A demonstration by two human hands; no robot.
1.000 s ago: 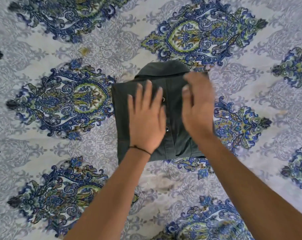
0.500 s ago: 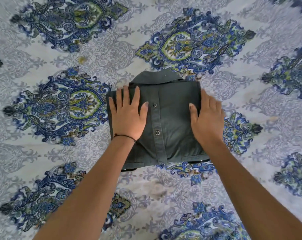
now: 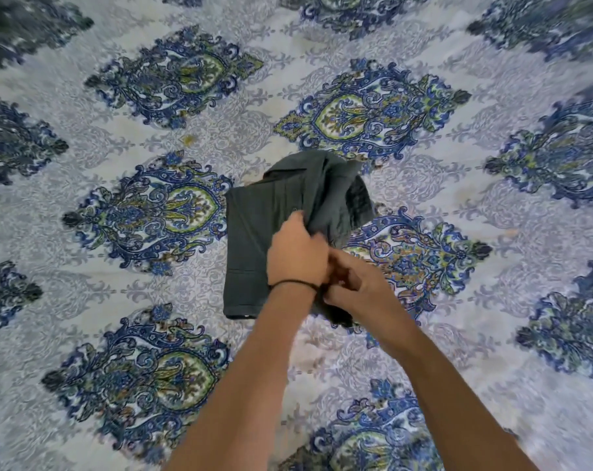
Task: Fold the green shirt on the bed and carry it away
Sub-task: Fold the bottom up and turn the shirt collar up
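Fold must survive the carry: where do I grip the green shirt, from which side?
Likely take the green shirt under its flat left half, from the near hem: that part lies square on the bed, while the right side is bunched up in the left hand.

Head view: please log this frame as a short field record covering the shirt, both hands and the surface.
shirt: green shirt, folded; left part flat, right part lifted and bunched
left hand: left hand grips the lifted fabric; black wristband
right hand: right hand, fingers curled round the shirt's near right edge, partly hidden
surface: blue and white patterned bedsheet
stage: not yet carried away
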